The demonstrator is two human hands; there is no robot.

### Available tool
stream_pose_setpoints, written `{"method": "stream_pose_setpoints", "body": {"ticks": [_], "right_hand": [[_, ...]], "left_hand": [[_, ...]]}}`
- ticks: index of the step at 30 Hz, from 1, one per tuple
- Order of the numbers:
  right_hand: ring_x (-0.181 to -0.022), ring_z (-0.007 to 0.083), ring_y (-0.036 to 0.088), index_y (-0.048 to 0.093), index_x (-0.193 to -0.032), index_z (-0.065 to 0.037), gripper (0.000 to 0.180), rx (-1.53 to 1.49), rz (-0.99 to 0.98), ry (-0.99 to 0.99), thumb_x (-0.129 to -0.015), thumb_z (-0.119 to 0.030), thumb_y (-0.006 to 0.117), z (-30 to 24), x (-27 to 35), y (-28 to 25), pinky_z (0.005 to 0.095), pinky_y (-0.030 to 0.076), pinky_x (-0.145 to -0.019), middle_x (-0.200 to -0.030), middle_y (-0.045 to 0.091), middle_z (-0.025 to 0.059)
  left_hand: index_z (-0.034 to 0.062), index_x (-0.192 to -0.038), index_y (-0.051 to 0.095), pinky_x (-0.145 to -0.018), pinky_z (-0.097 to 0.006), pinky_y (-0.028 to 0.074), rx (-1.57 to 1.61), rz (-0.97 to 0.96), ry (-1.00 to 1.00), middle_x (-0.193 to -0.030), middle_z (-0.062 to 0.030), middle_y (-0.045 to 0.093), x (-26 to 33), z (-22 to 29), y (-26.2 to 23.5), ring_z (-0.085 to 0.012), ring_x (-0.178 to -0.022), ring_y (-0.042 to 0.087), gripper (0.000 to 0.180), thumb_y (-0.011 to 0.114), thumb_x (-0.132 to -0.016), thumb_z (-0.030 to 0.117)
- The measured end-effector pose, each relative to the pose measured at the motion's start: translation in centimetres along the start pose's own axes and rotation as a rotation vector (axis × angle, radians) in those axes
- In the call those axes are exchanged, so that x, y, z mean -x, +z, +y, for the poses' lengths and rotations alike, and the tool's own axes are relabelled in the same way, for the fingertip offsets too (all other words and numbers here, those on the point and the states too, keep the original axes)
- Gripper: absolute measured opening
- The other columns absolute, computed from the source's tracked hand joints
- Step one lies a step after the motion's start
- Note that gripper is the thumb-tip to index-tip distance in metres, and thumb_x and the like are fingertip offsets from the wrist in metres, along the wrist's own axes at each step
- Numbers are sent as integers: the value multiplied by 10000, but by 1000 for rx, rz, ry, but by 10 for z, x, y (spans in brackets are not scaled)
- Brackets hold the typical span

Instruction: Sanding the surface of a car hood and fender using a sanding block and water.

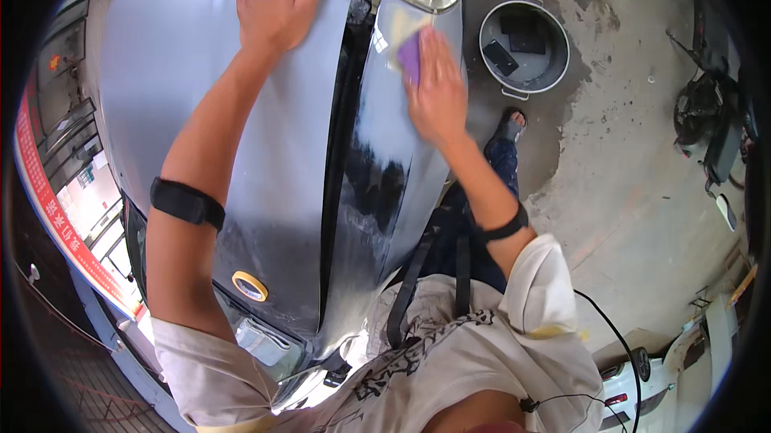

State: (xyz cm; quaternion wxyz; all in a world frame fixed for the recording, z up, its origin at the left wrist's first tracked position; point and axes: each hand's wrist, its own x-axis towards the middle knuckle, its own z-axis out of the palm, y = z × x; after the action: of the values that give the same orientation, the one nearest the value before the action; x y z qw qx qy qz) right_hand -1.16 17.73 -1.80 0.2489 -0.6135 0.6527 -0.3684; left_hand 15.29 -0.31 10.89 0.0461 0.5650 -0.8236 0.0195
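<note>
Right hand [438, 100]: grip nearly flat, fingers together, holding a purple pad [410, 59] against the fender [385, 124], apparently for even contact. Left of this grip, the left hand [277, 11] lies spread, unladen, on the hood [281, 152], probably bracing; fingertips cut off. Pad's underside hidden. Right of grip, dark items [527, 34] in a pot [554, 73] are unidentifiable.

Grey floor [622, 184], dark wet patch [552, 140], long red banner [63, 224]
</note>
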Motion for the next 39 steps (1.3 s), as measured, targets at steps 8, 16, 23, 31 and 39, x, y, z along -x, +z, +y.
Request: {"method": "stream_pose_setpoints", "body": {"ticks": [8, 16, 23, 31, 39], "right_hand": [[-1472, 418, 401, 335, -1581, 19, 783, -12, -1, -51, -912, -195, 683, 5, 6, 3, 492, 339, -1209, -1589, 423, 232], [-1463, 431, 412, 318, -1584, 29, 792, -3, 37, -36, -919, -199, 683, 12, -18, 5, 505, 350, -1200, -1594, 415, 239], [-1497, 410, 369, 316, -1592, 15, 807, 26, 27, -78, -903, -174, 691, 22, -32, 2, 490, 336, -1207, -1623, 382, 215], [-1387, 382, 502, 562, -1454, -67, 615, -254, -175, -38, -845, -23, 639, 13, 53, -32, 451, 429, -1118, -1549, 480, 182], [-921, 186, 682, 680, -1131, -54, 252, -847, 126, 816, -904, -124, 764, 157, 29, -53, 324, 525, -869, -1051, 717, 46]], "left_hand": [[-21, -1492, 438, -1209, -510, 260, 24, 44, 17, -1556, -261, 413, -14, 1, -5, -425, -1447, 364, 723, 636, -928, 385], [-11, -1508, 422, -1211, -526, 250, 37, 66, 38, -1563, -253, 406, -7, -1, -3, -427, -1450, 358, 751, 636, -928, 416], [-14, -1496, 433, -1208, -520, 258, 2, 74, 48, -1558, -251, 415, -15, -1, 5, -425, -1441, 370, 743, 639, -927, 417], [-13, -1491, 443, -1209, -511, 260, -13, 72, 13, -1561, -243, 416, -7, -7, 0, -423, -1449, 363, 732, 627, -939, 432], [8, -1504, 443, -1215, -498, 259, -20, 40, -12, -1563, -233, 417, -12, -5, 7, -400, -1458, 363, 722, 627, -945, 426]]}}
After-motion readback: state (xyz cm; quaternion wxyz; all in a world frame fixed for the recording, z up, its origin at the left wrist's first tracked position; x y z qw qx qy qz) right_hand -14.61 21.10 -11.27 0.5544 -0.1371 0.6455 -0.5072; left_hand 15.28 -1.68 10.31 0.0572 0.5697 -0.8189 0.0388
